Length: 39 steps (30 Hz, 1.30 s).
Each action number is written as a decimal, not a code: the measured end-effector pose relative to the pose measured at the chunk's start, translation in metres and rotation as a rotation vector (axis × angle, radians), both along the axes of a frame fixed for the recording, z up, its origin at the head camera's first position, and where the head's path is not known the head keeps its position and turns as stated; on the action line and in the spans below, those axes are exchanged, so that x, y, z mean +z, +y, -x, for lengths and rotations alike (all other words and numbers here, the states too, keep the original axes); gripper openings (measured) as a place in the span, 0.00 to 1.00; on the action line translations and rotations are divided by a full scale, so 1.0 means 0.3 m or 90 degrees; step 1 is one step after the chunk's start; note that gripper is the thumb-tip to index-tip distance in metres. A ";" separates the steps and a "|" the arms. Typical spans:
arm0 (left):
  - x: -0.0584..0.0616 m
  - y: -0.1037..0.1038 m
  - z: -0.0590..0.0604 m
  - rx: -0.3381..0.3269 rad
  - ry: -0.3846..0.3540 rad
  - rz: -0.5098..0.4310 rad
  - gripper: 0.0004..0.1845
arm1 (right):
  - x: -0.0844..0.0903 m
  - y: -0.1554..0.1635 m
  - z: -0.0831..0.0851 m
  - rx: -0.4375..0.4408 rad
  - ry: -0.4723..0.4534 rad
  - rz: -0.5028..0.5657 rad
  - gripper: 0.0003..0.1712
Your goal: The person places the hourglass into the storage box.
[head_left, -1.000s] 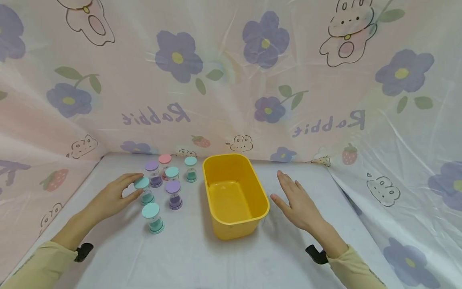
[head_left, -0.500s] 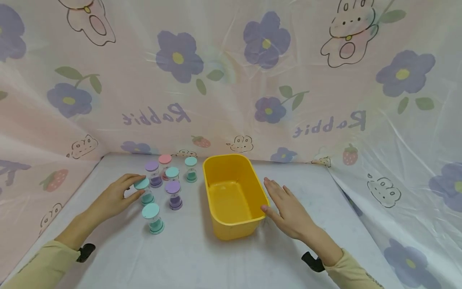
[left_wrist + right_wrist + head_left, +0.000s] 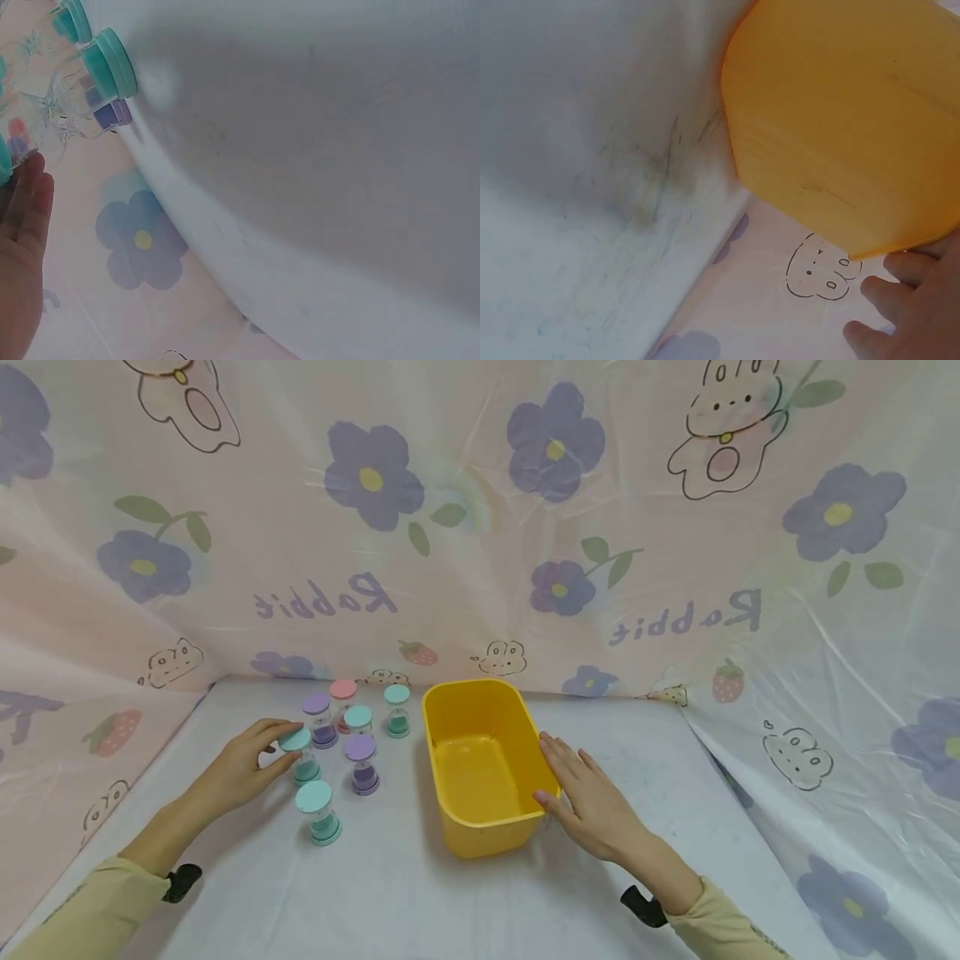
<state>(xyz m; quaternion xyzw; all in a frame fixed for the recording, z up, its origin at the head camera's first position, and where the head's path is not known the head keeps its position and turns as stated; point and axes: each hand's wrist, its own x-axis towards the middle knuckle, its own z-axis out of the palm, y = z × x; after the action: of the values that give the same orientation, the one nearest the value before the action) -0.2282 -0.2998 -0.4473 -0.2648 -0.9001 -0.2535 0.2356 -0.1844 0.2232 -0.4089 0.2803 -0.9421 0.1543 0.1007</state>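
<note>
My left hand [image 3: 243, 768] pinches a teal-capped hourglass [image 3: 306, 768] between thumb and fingers, near its top. This hourglass stands upright on the table. In the left wrist view, the fingertips [image 3: 34, 169] meet its teal cap at the left edge. Just in front stands another teal hourglass [image 3: 322, 827], and to the right a purple hourglass [image 3: 364, 777]. A yellow bin [image 3: 487, 839] with a bare inside sits at mid-table. Along its right rim my right hand [image 3: 600, 814] rests with straight fingers, the thumb over the edge.
Behind the held hourglass are a purple hourglass [image 3: 322, 735], a pink hourglass [image 3: 343, 692] and two teal ones, the farther teal hourglass [image 3: 397, 722] nearest the bin. A patterned curtain [image 3: 465, 568] closes off the back and sides of the white table [image 3: 375, 893].
My right hand has moved left from beside the yellow bin onto its right rim. The left hand has stayed at the same hourglass. The bin and hourglasses have not visibly moved.
</note>
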 end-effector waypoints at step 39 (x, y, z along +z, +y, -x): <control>0.193 0.036 0.014 -0.011 0.059 -0.013 0.25 | 0.013 -0.003 -0.007 0.011 0.006 -0.051 0.42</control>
<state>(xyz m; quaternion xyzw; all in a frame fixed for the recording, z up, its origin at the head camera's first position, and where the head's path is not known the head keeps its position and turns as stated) -0.2323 -0.2890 -0.3894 -0.2815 -0.8833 -0.2516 0.2778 -0.1822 0.2223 -0.4049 0.2929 -0.9446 0.1157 0.0927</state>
